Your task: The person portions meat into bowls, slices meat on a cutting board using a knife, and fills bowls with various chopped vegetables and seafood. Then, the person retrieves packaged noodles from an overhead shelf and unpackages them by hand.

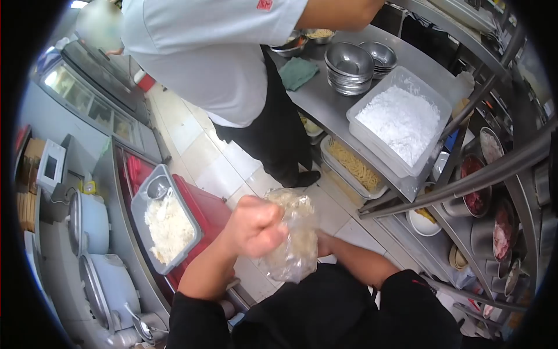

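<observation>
My left hand (256, 228) is closed in a fist at the upper left side of a clear plastic bag (295, 244), gripping it. Pale, lumpy contents fill the bag, but their kind is unclear through the crinkled plastic. On the bag's other side is my right hand (326, 244), against it, with its fingers hidden behind the plastic. The bag hangs in front of my dark clothing, above the tiled floor.
A grey tub (196, 225) of white rice stands left, beside a red container (200, 200). Ahead is a co-worker in a white shirt (215, 64). Right, a steel counter (317, 104) bears stacked metal bowls (349, 64) and a bin of white powder (401, 125); noodles (353, 166) sit below.
</observation>
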`<control>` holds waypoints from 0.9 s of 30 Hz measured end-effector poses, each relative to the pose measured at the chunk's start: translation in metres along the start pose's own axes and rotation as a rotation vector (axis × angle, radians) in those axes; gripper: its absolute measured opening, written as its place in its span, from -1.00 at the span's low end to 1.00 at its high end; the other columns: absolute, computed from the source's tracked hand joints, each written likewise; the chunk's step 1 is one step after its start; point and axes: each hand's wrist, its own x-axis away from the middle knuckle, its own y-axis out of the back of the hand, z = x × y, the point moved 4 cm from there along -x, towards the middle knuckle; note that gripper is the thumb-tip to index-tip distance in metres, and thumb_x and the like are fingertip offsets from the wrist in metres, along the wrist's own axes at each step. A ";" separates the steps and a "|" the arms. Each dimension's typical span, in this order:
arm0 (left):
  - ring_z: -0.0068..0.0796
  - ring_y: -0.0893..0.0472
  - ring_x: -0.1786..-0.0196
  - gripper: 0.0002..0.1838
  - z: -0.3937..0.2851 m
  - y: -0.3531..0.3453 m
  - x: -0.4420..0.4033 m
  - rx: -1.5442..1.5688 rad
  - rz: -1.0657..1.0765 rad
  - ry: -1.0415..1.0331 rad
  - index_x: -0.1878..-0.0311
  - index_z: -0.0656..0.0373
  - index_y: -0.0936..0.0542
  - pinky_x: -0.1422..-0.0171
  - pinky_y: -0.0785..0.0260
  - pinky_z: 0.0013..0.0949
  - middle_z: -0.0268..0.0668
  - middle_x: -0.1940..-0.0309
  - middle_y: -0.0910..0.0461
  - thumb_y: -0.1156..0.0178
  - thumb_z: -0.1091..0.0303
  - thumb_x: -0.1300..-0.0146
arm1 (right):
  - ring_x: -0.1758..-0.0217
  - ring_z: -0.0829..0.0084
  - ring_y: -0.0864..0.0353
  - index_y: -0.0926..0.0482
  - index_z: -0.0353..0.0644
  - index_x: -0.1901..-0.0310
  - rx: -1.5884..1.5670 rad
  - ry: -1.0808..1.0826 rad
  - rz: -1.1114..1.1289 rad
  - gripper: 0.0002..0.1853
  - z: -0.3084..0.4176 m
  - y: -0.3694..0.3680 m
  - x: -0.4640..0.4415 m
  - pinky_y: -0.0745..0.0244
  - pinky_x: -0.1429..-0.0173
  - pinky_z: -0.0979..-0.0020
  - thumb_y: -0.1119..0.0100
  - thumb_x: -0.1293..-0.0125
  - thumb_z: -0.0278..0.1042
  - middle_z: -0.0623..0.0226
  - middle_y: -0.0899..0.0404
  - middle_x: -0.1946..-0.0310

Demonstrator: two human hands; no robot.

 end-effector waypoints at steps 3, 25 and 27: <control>-0.32 -0.23 0.76 -0.63 -0.049 0.009 0.016 -0.005 0.003 -0.048 0.65 0.14 -0.26 0.62 -0.05 -0.23 -0.28 0.77 -0.24 -0.25 0.38 -0.12 | -0.38 0.23 -0.37 -0.21 0.04 -0.45 -0.398 0.188 0.194 -0.12 0.002 -0.017 -0.053 -0.34 -0.37 0.03 0.22 -0.29 0.53 0.26 -0.33 -0.39; -0.12 -0.14 -0.52 0.17 0.052 -0.034 0.072 0.174 -0.436 0.226 -0.54 0.29 0.06 -0.54 -0.02 -0.18 0.02 -0.49 -0.08 -0.50 0.22 0.02 | 0.20 0.58 -0.56 -0.58 -0.27 0.09 0.836 1.369 -0.813 -0.83 0.164 -0.134 0.068 -0.48 0.07 0.51 -0.17 -0.40 -0.37 0.41 -0.62 0.26; -0.15 -0.14 -0.53 0.06 0.046 -0.034 0.064 0.472 -0.292 0.037 -0.54 0.25 0.02 -0.52 -0.04 -0.18 -0.03 -0.52 -0.03 -0.43 0.25 -0.09 | 0.20 0.63 -0.55 -0.55 -0.25 0.06 0.628 1.323 -0.697 -0.79 0.175 -0.130 0.093 -0.47 0.08 0.53 -0.15 -0.44 -0.29 0.42 -0.62 0.25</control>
